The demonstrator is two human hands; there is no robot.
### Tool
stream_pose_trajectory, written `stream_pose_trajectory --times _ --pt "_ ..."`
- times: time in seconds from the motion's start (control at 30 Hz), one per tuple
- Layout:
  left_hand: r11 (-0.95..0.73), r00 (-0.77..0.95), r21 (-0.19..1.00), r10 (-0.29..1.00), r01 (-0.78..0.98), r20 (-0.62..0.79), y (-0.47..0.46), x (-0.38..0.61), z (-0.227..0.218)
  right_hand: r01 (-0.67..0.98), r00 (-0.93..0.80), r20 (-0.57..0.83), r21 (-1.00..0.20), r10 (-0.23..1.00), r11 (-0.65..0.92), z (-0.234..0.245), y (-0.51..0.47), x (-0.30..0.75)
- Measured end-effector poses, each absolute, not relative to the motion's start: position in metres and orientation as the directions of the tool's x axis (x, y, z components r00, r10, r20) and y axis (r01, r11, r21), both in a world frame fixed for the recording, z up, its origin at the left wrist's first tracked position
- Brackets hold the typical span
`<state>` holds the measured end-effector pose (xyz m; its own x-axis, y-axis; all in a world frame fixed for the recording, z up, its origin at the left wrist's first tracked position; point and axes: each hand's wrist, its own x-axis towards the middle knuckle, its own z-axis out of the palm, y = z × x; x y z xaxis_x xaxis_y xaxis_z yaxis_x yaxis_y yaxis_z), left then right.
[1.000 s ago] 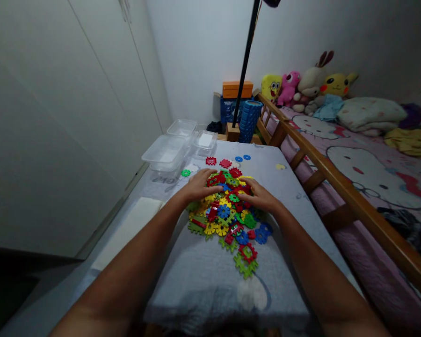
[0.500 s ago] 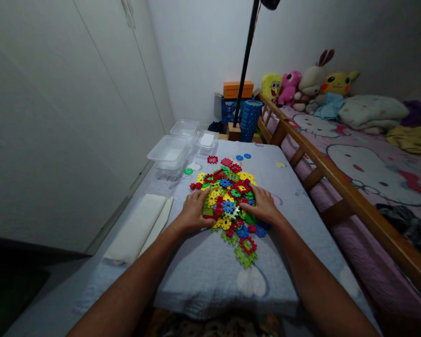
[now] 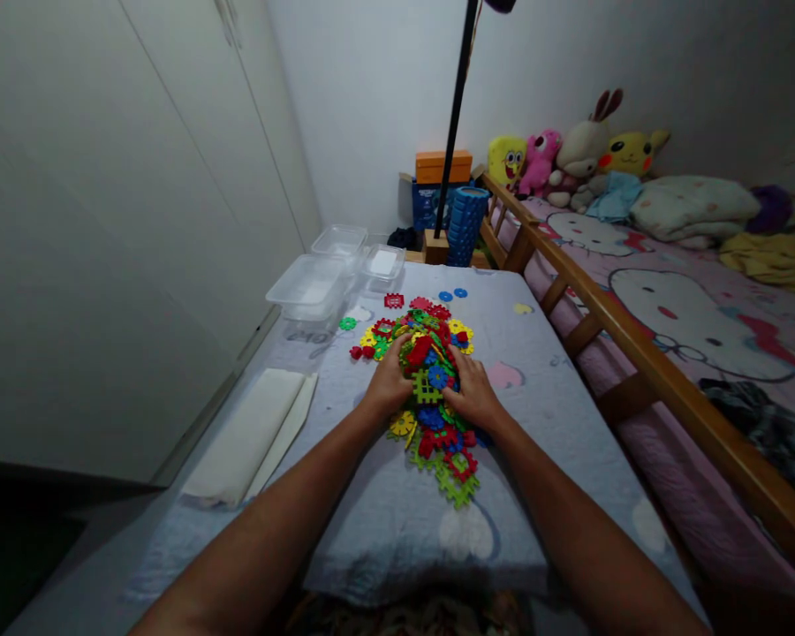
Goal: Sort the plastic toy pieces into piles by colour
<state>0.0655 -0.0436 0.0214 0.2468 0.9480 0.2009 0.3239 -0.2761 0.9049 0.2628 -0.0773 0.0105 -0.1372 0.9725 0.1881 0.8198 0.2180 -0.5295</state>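
Note:
A heap of colourful plastic interlocking pieces [image 3: 427,387], red, yellow, green and blue, lies in the middle of the cloth-covered table. Some are toothed squares and others are notched discs like the blue disc [image 3: 438,377]. My left hand [image 3: 390,382] cups the heap's left side with its fingers curved round the pieces. From the right, my right hand [image 3: 473,389] presses inward, its thumb on the near side. A bunch of pieces is squeezed up between both hands, and my fingertips are partly hidden among them. More pieces trail toward me, ending at a light green square [image 3: 458,488].
Clear plastic containers [image 3: 308,284] stand at the table's back left. A folded cream cloth [image 3: 245,439] lies on the left. Behind the table are a black pole [image 3: 456,115] and a blue foam roller [image 3: 468,225]. A wooden bed rail [image 3: 626,371] runs along the right.
My hands have come closer together, pushing the pieces inward into a taller, narrower bunch. Pieces on top have shifted, and a green square now faces me. The view has shifted slightly.

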Motion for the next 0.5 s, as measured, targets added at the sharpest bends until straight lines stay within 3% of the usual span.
stream_pose_trajectory --times 0.23,0.4,0.5 --pt "-0.356 0.386 0.849 0.900 0.390 0.200 -0.023 0.089 0.055 0.720 -0.120 0.182 -0.660 0.976 0.212 0.018 -0.080 0.269" --pt "-0.487 0.497 0.711 0.839 0.507 0.220 -0.024 0.102 0.070 0.651 -0.087 0.227 -0.724 0.970 0.228 0.025 -0.079 0.284" --pt "-0.569 0.567 0.660 0.783 0.490 0.255 -0.033 0.113 0.067 0.648 -0.035 0.216 -0.738 0.976 0.187 0.024 -0.078 0.298"
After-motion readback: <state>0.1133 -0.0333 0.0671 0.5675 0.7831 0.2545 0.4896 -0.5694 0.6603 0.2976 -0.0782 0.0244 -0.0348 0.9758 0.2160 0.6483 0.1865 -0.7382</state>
